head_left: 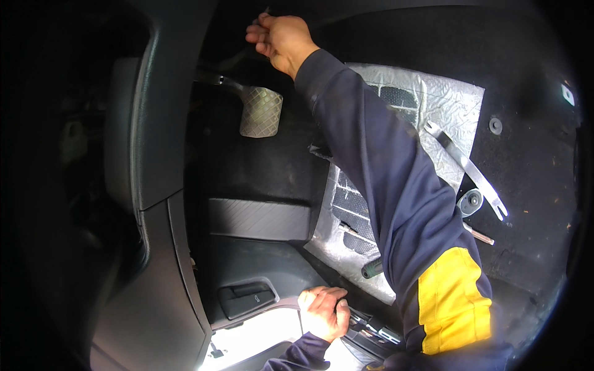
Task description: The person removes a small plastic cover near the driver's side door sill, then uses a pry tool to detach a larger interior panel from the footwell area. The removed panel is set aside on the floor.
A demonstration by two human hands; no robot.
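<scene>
Inside a car's footwell, my right hand reaches up above the ridged pedal. Its fingers are curled with the thumb pressed against them; a thin dark tip shows at the fingertips, but what they hold is too dim to name. My left hand rests palm down on the door sill trim, beside the release lever, fingers stretched and gripping nothing visible. Under my right forearm lies a silver foil-faced pad with dark patches. A metal pry bar lies partly on it, next to a ratchet head.
A dark handle end sticks out beneath my right sleeve. A thin coppery rod lies near the ratchet. A round fastener sits in the dark carpet. Dashboard trim borders the left, and a ribbed footrest lies below the pedal.
</scene>
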